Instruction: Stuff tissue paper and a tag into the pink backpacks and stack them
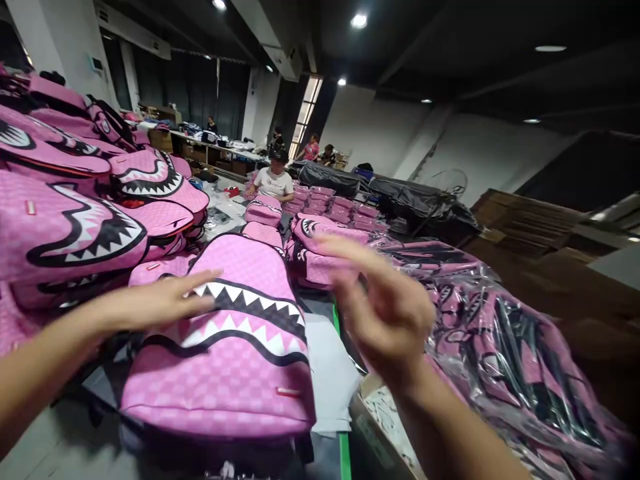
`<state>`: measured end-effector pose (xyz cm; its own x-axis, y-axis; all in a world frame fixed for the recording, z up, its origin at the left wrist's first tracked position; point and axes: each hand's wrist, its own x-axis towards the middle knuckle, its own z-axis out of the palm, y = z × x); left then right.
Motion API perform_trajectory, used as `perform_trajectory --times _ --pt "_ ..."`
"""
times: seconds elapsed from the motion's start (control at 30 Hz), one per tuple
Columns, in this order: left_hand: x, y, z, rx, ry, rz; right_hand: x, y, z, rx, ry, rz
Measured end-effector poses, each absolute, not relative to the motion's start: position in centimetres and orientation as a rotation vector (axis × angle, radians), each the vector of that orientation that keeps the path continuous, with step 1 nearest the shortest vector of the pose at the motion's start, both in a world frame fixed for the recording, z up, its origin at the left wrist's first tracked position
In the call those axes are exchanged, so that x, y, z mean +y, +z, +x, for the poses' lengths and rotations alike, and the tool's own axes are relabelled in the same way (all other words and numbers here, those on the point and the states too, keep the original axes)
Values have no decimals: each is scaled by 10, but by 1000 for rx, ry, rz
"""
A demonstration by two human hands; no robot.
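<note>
A pink checkered backpack [235,360] with a black-and-white shark-mouth print lies flat on the table in front of me. My left hand [160,303] rests flat on its upper left part, fingers stretched out. My right hand [385,307] hovers in the air to the right of the backpack, fingers spread and blurred by motion, holding nothing.
A tall stack of the same pink backpacks [75,220] rises at the left. Backpacks wrapped in clear plastic [500,347] are piled at the right. More pink backpacks [320,247] lie behind. A person in a white shirt [274,181] sits further back; other people stand far off.
</note>
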<state>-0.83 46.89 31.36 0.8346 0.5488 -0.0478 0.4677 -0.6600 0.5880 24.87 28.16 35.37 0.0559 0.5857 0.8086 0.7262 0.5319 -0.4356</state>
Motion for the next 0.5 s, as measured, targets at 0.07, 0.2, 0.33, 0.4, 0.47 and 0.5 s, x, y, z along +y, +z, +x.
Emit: perform_trajectory --times 0.07,0.2,0.33,0.4,0.47,0.5 --pt "439 273 -16 788 19 2569 288 306 295 -1125 -52 -1432" --pt "409 212 -41 824 15 2755 281 196 310 -620 981 -1608" --pt "397 203 -61 1057 154 2497 227 126 223 -551 1057 -1296" --pt "386 209 -52 1185 356 2148 195 103 171 -595 982 -1168" --pt "374 210 -31 1229 561 1878 168 83 131 -620 1032 -1104" --pt "368 208 -19 1237 642 1816 157 74 118 -648 1103 -1116"
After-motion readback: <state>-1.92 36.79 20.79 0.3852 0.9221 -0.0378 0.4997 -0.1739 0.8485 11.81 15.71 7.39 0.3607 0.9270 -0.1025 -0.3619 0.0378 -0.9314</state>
